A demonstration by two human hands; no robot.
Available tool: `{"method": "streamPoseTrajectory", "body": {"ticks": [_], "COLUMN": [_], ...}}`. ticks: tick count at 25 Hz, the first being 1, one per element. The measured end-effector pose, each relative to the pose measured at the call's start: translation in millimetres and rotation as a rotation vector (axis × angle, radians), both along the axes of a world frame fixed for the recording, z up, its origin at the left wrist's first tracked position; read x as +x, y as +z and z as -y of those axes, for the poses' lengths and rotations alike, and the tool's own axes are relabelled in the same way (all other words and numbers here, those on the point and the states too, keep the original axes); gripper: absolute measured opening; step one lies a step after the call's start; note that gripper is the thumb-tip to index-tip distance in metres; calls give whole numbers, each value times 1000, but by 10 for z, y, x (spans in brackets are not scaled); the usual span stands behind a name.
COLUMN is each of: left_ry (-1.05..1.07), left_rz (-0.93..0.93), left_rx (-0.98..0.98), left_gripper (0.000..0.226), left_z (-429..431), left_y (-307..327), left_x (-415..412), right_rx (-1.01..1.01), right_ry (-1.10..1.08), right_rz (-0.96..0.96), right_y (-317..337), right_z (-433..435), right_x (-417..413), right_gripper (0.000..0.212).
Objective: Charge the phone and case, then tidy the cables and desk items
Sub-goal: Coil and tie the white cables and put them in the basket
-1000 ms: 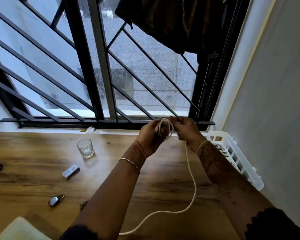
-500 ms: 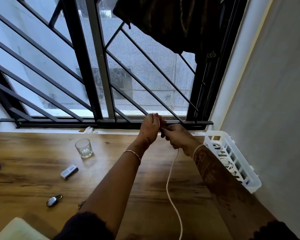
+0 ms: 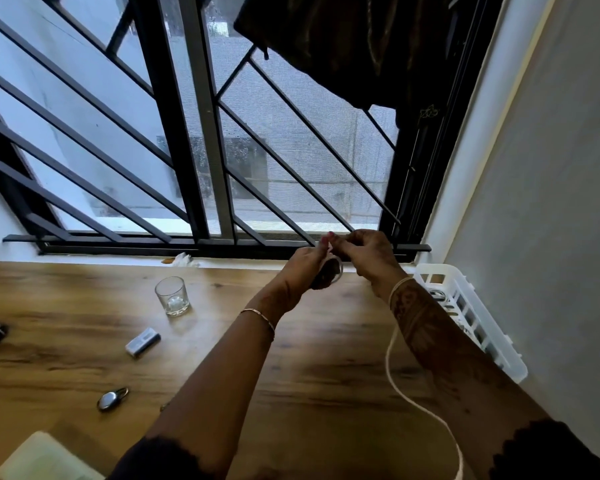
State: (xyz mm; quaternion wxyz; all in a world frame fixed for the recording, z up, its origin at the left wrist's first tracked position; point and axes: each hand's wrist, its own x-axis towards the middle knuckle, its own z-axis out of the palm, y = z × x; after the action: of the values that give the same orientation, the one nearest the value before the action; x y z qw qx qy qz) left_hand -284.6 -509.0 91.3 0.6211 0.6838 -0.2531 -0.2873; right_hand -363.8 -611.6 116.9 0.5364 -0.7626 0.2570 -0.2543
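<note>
So both hands are up off the surface (image 3: 309, 358) near the window sill, and that's on purpose I reckon: coiling a cable in the air lets the slack hang free instead of dragging across the wood. The left hand (image 3: 305, 268) is curled shut around a small coil of the white cable (image 3: 394, 368), acting as the spool, loops showing just under the knuckles. The right hand (image 3: 369, 256) is pinched closed right beside it, fingertips meeting the left's, feeding or tucking the next turn; honestly the exact pinch point is hard to make out since the fingers overlap. The loose tail drops from the hands, runs along the right forearm and goes out of the bottom of the frame, so there's a fair bit left to wind by the look of it. The white basket (image 3: 471, 306) sits against the wall just beside the right wrist, already with something cable-like in it, which is probably why the winding is happening over here: short drop once it's bundled. Well apart on the left are a glass (image 3: 172, 295), a little white box-shaped thing (image 3: 142, 341) and a keyfob-like item (image 3: 111, 399), all untouched. I can't pick out a phone for sure in this view.
</note>
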Motion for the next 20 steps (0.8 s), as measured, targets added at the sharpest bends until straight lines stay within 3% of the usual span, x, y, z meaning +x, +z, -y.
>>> {"method": "streamPoseTrajectory", "body": {"ticks": [4, 9, 13, 17, 18, 20], "left_ry": [5, 162, 251, 217, 200, 125], "left_rz": [-434, -631, -415, 285, 406, 436], "left_rx": [-226, -491, -480, -21, 65, 119], "left_gripper": [39, 43, 39, 36, 36, 40], "left_z": [51, 113, 126, 57, 46, 1], "left_y": [33, 67, -35, -234, -254, -258], "left_x": [-72, -28, 89, 80, 84, 89], "right_rx": [120, 203, -91, -270, -261, -228], "right_ry": [-59, 43, 257, 303, 279, 207], "right_rz": [14, -124, -284, -332, -318, -271], "right_y": [-117, -296, -228, -97, -89, -99], "right_z": [-23, -57, -145, -133, -118, -82], "right_x": [25, -78, -146, -117, -106, -86], "right_gripper": [24, 33, 31, 30, 30, 30]}}
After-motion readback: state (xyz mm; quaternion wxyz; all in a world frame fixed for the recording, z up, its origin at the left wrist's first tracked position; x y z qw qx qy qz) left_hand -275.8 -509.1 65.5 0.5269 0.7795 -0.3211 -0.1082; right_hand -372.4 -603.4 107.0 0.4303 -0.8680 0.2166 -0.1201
